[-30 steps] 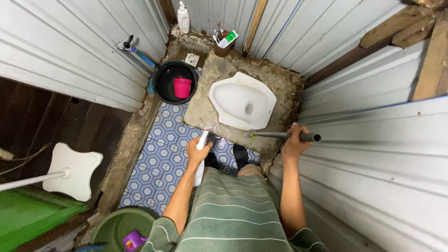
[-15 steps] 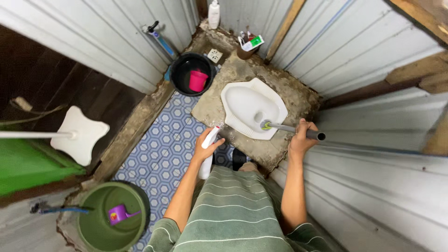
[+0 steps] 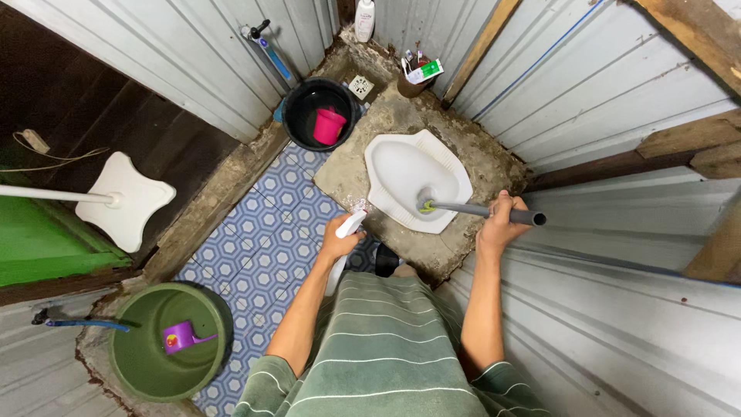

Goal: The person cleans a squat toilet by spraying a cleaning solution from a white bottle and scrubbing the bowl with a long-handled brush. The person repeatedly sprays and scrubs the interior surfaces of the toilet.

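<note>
Head view, looking straight down into a small stall walled with corrugated metal sheets (image 3: 587, 85).

Right hand (image 3: 498, 224): closed around a grey pole (image 3: 482, 210), near its outer end. Pole runs roughly level from the hand toward the left. Its far end, with a yellow-green tip, sits inside the bowl of the white squat toilet (image 3: 401, 174), near the drain hole. Whether the tip touches the porcelain cannot be told.

Left hand (image 3: 337, 243): wrapped around the neck of a white spray bottle (image 3: 345, 239). Nozzle points away from the body, toward the near-left edge of the toilet. Bottle body hangs below the hand, above the tiled floor (image 3: 262, 247).

Hands well apart, each clamped on its own tool, toilet between and ahead of them.

Toilet is set in a raised concrete slab (image 3: 478, 158), stained and rough. Blue hexagon-pattern tiles cover the lower floor to the left of it.

Surroundings:
- Black bucket (image 3: 297, 116) beyond the tiles, with a pink scoop (image 3: 329, 126) inside.
- Tap (image 3: 262, 38) on the wall above that bucket.
- Cup of toiletries (image 3: 417, 76) at the slab's far corner; white bottle (image 3: 364, 19) in the far corner behind.
- Green bucket (image 3: 139, 371) at near left, holding a purple scoop (image 3: 181, 338).
- White flat piece on a pole (image 3: 127, 201) at left, over dark boards.

Person wears a green striped shirt (image 3: 378, 347).
</note>
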